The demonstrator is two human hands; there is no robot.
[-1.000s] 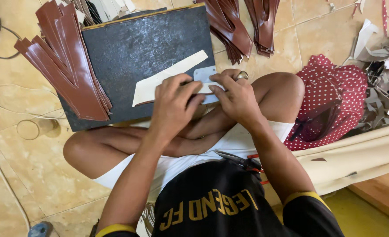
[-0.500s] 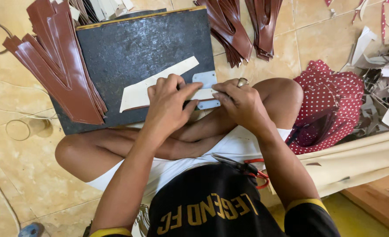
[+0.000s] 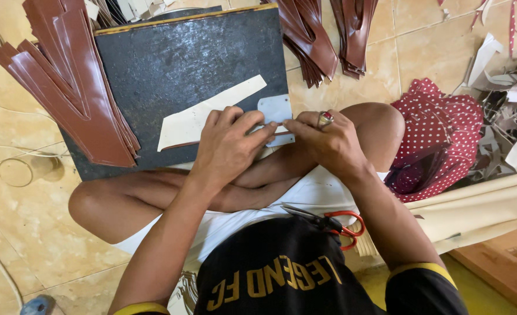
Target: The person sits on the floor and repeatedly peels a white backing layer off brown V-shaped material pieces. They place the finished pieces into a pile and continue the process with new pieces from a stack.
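Observation:
I sit cross-legged on the floor with a dark cutting board [image 3: 171, 64] in front of my knees. A cream pattern piece [image 3: 191, 119] lies on the board over a brown strip. My left hand [image 3: 226, 146] presses down on the pattern's near right end. My right hand [image 3: 328, 140], with a red-stoned ring, pinches something small at the edge of a pale metal plate [image 3: 276, 108]; what it holds is hidden by the fingers.
Brown leather cut pieces are stacked left of the board [image 3: 65, 81] and behind it [image 3: 328, 35]. Red-handled scissors [image 3: 334, 221] rest on my lap. A red polka-dot cloth [image 3: 439, 134] lies at right, beside scraps [image 3: 509, 105].
The view shifted slightly. My left hand slid a little right along the pattern piece and both hands now meet at the metal plate.

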